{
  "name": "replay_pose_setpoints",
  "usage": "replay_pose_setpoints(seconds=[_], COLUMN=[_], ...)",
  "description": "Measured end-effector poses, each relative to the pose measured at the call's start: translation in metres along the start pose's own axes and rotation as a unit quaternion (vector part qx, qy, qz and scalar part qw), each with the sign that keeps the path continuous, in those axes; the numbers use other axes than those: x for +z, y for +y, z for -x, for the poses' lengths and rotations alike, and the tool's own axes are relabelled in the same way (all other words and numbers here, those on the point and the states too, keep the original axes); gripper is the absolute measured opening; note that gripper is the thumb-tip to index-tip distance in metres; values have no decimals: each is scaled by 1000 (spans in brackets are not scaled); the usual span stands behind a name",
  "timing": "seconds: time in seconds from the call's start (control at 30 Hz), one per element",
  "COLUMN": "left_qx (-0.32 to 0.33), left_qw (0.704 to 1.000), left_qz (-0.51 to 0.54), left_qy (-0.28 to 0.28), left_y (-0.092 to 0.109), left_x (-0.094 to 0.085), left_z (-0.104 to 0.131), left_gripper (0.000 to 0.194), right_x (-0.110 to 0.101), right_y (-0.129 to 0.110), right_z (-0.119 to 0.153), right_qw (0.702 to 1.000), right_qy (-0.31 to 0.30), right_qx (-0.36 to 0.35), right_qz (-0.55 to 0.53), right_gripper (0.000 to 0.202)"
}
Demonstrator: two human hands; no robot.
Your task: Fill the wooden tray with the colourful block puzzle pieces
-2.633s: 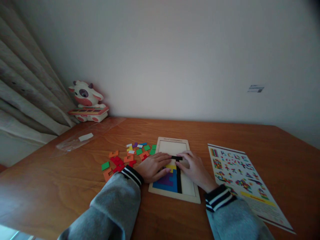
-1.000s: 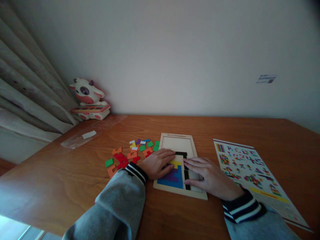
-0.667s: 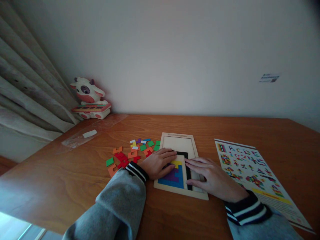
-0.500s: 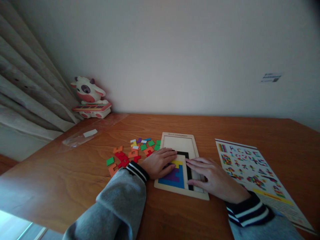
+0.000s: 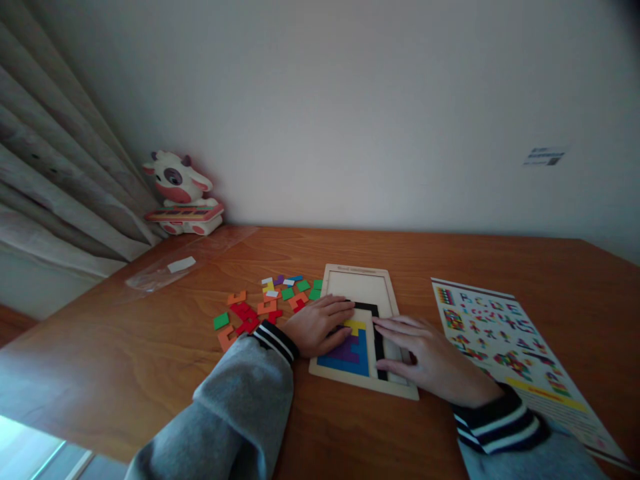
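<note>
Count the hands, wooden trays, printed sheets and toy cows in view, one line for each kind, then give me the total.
Hands: 2, the left hand and the right hand
Wooden tray: 1
Printed sheet: 1
Toy cow: 1
Total: 5

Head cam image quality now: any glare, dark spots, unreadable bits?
Head view: pale glare on the table at far left; head view: top-right corner darkened; head view: lettering on the wooden frame's far rim and small print on the picture sheet too soft to read.
</note>
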State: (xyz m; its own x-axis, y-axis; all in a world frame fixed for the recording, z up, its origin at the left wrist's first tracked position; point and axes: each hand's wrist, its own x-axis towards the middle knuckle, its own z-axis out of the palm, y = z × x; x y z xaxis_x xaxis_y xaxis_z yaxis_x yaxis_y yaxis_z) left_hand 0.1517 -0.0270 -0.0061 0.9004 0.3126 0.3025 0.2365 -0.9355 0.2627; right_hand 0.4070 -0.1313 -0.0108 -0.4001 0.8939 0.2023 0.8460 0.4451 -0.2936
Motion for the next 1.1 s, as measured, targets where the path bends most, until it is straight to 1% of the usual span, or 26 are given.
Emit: replay_pose_setpoints(seconds=[0.13,0.47,0.6,0.77,0.93,1.1], left_qx=[3,1,3,6,6,9], left_qw=[1000,1000,1000,1000,1000,1000], left_qz=[1,-5,-1,-7,-4,1], left_qy=[1,-1,5,0,1,6], left_y=[-1,0,0,-1,-1,-2], left_x=[1,-1,-1,1,1,2], left_z=[1,0,0,0,1,1], left_gripper=[41,40,40,40,40,40], right_x=[0,0,0,-2,-2,-1], right_y=[0,-3,-4,-4,-2,-2], right_z=[-1,-1,-2,-1,0,-1], right_qw=[1000,1000,1000,1000,1000,1000], right_qy=[-1,14,2,4,-15,-12], right_qx=[5,5,4,5,14,12], right_qz=[-3,-19,-12,-29,-20,-24], right_gripper=[64,59,60,59,64,62])
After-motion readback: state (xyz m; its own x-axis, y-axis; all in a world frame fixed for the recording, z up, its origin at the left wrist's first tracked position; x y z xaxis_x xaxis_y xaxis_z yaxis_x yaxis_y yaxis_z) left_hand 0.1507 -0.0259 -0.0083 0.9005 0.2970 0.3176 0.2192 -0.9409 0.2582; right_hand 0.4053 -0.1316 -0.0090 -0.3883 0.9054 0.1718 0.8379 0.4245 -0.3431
